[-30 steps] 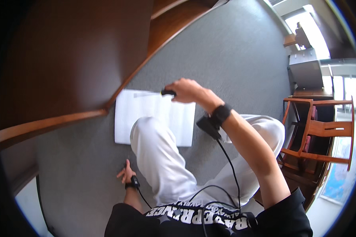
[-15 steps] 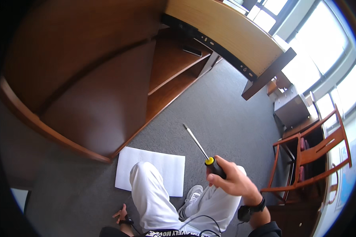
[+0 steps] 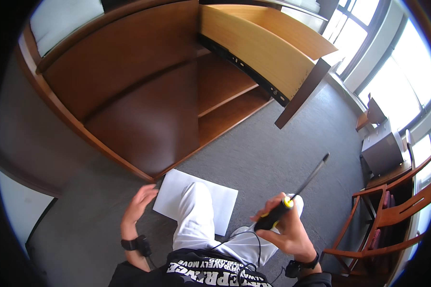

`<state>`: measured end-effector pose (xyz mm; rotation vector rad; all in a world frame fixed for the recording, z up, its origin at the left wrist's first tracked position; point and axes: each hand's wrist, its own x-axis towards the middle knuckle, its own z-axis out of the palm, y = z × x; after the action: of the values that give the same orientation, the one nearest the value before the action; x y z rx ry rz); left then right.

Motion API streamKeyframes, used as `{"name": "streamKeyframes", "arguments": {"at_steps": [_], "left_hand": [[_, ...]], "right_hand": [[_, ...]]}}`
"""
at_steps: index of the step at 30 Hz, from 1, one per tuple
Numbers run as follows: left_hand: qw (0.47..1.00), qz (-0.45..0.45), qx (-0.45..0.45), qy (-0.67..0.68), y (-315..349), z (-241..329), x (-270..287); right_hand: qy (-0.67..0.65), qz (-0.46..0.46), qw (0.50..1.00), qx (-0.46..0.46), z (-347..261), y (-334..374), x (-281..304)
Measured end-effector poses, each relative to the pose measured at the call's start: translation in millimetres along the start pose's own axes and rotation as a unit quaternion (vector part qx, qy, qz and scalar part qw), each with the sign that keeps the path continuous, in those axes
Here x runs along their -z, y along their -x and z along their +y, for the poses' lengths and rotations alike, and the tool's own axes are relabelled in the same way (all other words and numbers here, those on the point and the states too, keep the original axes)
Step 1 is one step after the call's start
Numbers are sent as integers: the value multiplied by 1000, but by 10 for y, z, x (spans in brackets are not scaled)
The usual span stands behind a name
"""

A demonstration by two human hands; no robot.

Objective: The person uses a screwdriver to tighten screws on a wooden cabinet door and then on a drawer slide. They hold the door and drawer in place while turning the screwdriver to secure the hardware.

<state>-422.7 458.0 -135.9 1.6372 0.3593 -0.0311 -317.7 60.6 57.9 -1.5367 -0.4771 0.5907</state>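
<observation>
A screwdriver (image 3: 274, 216) with a black and yellow handle and a long metal shaft is gripped in my right hand (image 3: 292, 233). Its tip points up and to the right, clear of everything. My left hand (image 3: 141, 200) is raised beside my knee with its fingers stretched out and nothing in it, near the corner of a white sheet (image 3: 169, 197). Ahead, a light wooden drawer (image 3: 261, 55) is pulled out of a dark brown cabinet (image 3: 148, 119). A black metal slide (image 3: 239, 64) runs along the drawer's lower side.
The white sheet lies on grey carpet (image 3: 254, 153), partly under my bent knee (image 3: 196, 201). A wooden chair (image 3: 392, 208) stands on the right, with a grey cabinet (image 3: 382, 148) beyond it near the windows. A cable crosses my lap.
My left hand has risen from the floor to beside my knee. In my right hand the screwdriver has swung from pointing up-left to up-right. The view has shifted, showing the drawer's inside.
</observation>
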Motion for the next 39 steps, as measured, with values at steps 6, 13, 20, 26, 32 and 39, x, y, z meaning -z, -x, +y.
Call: {"name": "streamKeyframes", "arguments": {"at_steps": [6,13,20,26,32,39], "left_hand": [[943,-258,-203,-64,-207,1886,-1221],[965,-202,-99,132,-196,2225,-1385],[970,23,-239,41,-330,2196,-1023],[950,126,-284,-20,-479,2197,-1080],[928,160,-328,-74,-531,2217,-1151],[928,151,-331,-79,-591,2225,-1208]], "right_hand": [[76,20,995,63,-127,-604,-245],[402,76,883,230,-307,-950,-154],[428,330,671,507,-1297,-1156,602],[489,276,658,503,-1494,-1841,1012],[433,311,699,476,-1391,-1947,868],[430,318,695,481,-1348,-1997,875]]}}
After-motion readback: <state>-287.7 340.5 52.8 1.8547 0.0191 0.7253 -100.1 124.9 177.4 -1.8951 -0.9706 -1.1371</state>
